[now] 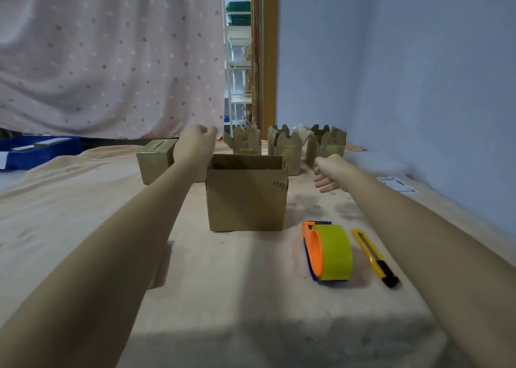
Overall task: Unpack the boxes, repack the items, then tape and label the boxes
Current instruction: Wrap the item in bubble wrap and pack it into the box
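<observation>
One plain brown cardboard box is seen open and untaped on the beige-covered bench, three open boxes behind it, while the left hand is curled holding nothing, the right hand hangs loose, and the yellow tape roll in its orange dispenser lies untouched, so taping and labelling are judged not yet done.

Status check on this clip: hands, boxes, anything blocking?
Left hand curled, empty; right hand open, empty. Nearest open cardboard box upright, untouched. Tape dispenser, utility knife idle. Nothing blocking.

We see a matt brown cardboard box on soft, matt peach cloth. The tape roll looks glossy yellow on a smooth orange plastic dispenser; the knife is yellow plastic.
</observation>
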Tool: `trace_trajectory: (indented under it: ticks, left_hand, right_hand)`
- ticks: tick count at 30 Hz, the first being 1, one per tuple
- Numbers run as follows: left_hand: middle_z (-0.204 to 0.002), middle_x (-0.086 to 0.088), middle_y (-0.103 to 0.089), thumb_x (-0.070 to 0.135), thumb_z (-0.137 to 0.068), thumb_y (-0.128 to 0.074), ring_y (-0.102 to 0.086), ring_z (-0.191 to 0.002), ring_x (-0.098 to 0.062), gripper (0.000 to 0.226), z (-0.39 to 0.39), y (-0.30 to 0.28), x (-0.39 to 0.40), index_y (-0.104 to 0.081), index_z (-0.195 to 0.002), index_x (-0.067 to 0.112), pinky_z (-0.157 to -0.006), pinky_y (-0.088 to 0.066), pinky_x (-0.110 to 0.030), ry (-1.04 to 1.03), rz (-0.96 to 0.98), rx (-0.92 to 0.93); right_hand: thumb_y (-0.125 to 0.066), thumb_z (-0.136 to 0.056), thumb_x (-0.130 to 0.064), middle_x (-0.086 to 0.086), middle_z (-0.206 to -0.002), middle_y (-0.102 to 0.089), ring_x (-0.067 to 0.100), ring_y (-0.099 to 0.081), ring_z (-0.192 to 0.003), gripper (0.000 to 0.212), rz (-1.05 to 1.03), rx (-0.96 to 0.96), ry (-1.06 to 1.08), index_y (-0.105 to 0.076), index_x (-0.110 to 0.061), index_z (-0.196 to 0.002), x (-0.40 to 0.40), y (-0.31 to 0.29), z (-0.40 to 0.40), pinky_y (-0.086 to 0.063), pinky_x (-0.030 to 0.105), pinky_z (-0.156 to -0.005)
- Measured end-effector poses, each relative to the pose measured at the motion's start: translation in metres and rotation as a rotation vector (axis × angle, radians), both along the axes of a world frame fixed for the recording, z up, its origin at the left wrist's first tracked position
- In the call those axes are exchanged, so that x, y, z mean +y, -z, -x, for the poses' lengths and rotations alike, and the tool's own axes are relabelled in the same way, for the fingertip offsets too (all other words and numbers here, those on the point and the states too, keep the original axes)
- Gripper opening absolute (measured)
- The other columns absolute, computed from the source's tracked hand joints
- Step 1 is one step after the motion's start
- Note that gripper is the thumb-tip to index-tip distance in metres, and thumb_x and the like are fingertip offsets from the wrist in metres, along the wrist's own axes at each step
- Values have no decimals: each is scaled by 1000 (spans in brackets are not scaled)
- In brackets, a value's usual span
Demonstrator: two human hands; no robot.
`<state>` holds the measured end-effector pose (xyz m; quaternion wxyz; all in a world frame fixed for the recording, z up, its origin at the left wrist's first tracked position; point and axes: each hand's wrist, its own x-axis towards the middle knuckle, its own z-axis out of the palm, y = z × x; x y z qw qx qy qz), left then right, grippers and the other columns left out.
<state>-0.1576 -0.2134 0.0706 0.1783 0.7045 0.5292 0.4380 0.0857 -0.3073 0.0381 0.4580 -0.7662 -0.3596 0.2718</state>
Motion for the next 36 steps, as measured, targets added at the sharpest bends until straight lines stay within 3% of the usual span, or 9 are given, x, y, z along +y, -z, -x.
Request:
trace_trajectory:
  ticks: [6, 10, 16, 21, 23, 27, 30, 32, 36]
  left_hand:
    - [-67, -1, -48, 29, -98, -36, -44, -58, -14, 30, -90, -21, -48, -57, -85, 12, -52, -34, -24, 191, -105, 193]
    - [-82, -6, -57, 27, -98, -40, -55, -74, -22, 30, -158, -7, -77, -61, -98, 7, -67, -46, -32, 366, -76, 287]
    - [-101, -12, -61, 23, -97, -41, -58, -95, -31, 29, -232, 36, -88, -59, -105, 3, -76, -45, -34, 518, 34, 414]
    - [-102, -17, -63, 26, -95, -44, -59, -98, -33, 33, -281, 64, -59, -59, -104, -2, -75, -45, -35, 533, 91, 478]
    - [-105, -17, -63, 25, -94, -44, -59, -99, -32, 34, -301, 71, -46, -59, -108, -2, -73, -45, -33, 527, 115, 488]
    - [-118, -12, -59, 24, -94, -44, -55, -108, -30, 36, -346, 87, -20, -53, -121, 1, -81, -45, -32, 552, 122, 539]
    - [-123, -13, -57, 24, -94, -44, -54, -111, -30, 40, -380, 103, 6, -49, -127, 1, -88, -45, -35, 565, 132, 585]
    - [-125, -13, -56, 23, -95, -45, -54, -112, -29, 39, -405, 109, 23, -50, -127, 2, -88, -44, -34, 577, 120, 598]
    - [-132, -14, -54, 16, -95, -45, -52, -119, -30, 45, -447, 116, 50, -39, -135, -3, -93, -43, -34, 611, 106, 592]
  right_hand:
    - [-36, -98, -20, 16, -85, -54, 26, -54, -70, 42, 39, -120, 36, -45, 6, -129, -43, 4, -40, -47, 30, -57]
    - [-35, -101, -31, 21, -110, -56, 35, -56, -102, 47, 106, -343, 79, -48, 5, -129, -73, 17, -76, -45, 38, -83]
    - [-37, -96, -20, 14, -94, -52, 27, -51, -86, 18, 202, -472, 148, -49, -8, -101, -95, 41, -137, -43, 32, -74]
    - [-37, -96, -17, 15, -95, -50, 25, -48, -86, 17, 242, -553, 139, -54, -15, -93, -87, 57, -182, -32, 25, -59]
    - [-37, -97, -18, 23, -108, -59, 31, -56, -97, 28, 240, -574, 152, -62, -7, -103, -74, 64, -201, -33, 25, -63]
    - [-38, -98, -22, 21, -126, -57, 32, -55, -112, 40, 229, -626, 196, -50, 0, -130, -41, 74, -238, -37, 29, -76]
    - [-44, -96, -28, 17, -132, -52, 32, -52, -117, 39, 241, -687, 193, -49, -4, -126, -14, 89, -269, -42, 33, -86]
    - [-47, -95, -28, 16, -127, -52, 31, -52, -113, 28, 248, -751, 194, -50, -8, -114, 4, 97, -291, -41, 34, -80]
    - [-52, -94, -28, 12, -131, -46, 29, -43, -121, 41, 254, -888, 225, -43, -6, -128, 36, 105, -326, -40, 35, -88]
